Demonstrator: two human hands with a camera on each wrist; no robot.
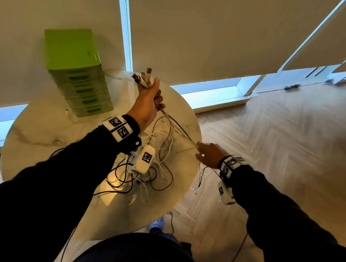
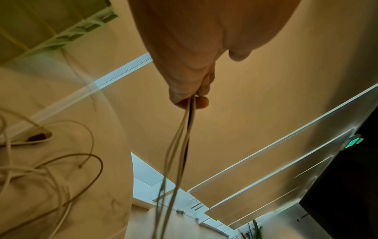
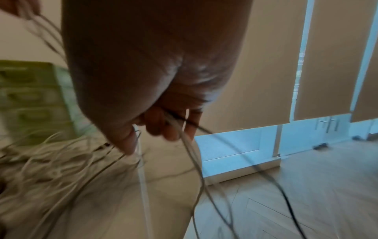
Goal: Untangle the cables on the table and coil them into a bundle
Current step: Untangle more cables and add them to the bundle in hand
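Observation:
My left hand (image 1: 151,98) is raised above the round marble table (image 1: 38,127) and grips a bunch of white and dark cables just below their plugs (image 1: 144,77), which stick up past my thumb. The left wrist view shows those cables (image 2: 180,145) leaving my fist (image 2: 190,97) and hanging down. The strands run taut down to my right hand (image 1: 206,153) at the table's right edge. There my fingers (image 3: 169,127) curl round the strands (image 3: 192,148). A loose tangle of white and black cables (image 1: 146,169) lies on the table below my left wrist.
A green drawer unit (image 1: 77,71) stands at the back left of the table, a thin white cable (image 1: 68,115) beside it. Some cables hang over the table's edge to the wooden floor (image 1: 278,136). Blinds and low window frames (image 1: 210,90) lie behind the table.

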